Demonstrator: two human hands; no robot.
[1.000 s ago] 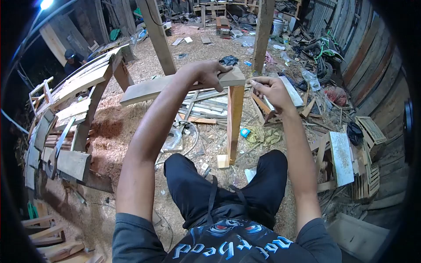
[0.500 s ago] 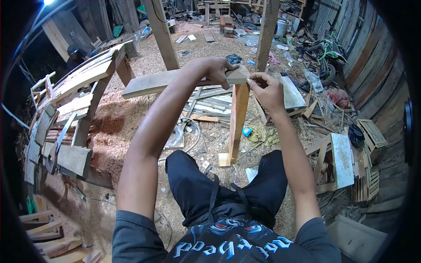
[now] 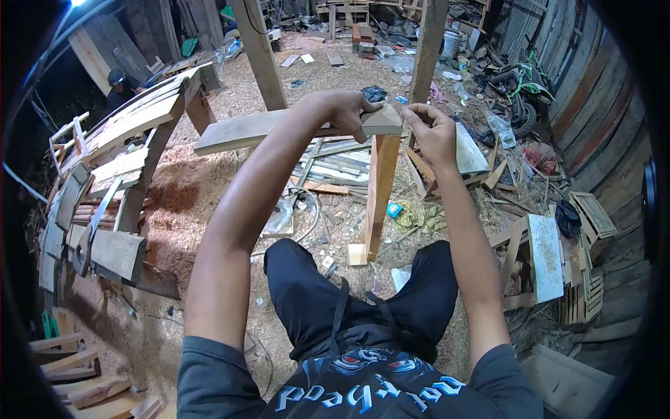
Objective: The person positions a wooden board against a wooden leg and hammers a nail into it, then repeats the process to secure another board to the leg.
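Two hands meet at one end of a long grey plank, which runs level from the sawdust-covered ground side on the left to the top of an upright reddish post in the middle of the view. Behind it stand two heavy timber posts, and on the far left a rack of stacked boards leans along the edge of the workshop, with a person in a cap partly hidden beyond it. Loose offcuts and a pale board lie scattered on the right beside a wooden wall. The plank's pointed end sits right on the post's top, touching it. The left hand is closed over the plank just short of that end, fingers wrapped across the upper face and thumb below. The right hand hangs just beside the plank's tip, fingers drawn in to a narrow pinch at the thumb; whether anything is held between them is too small to tell. At the post's foot lies a small wood block.
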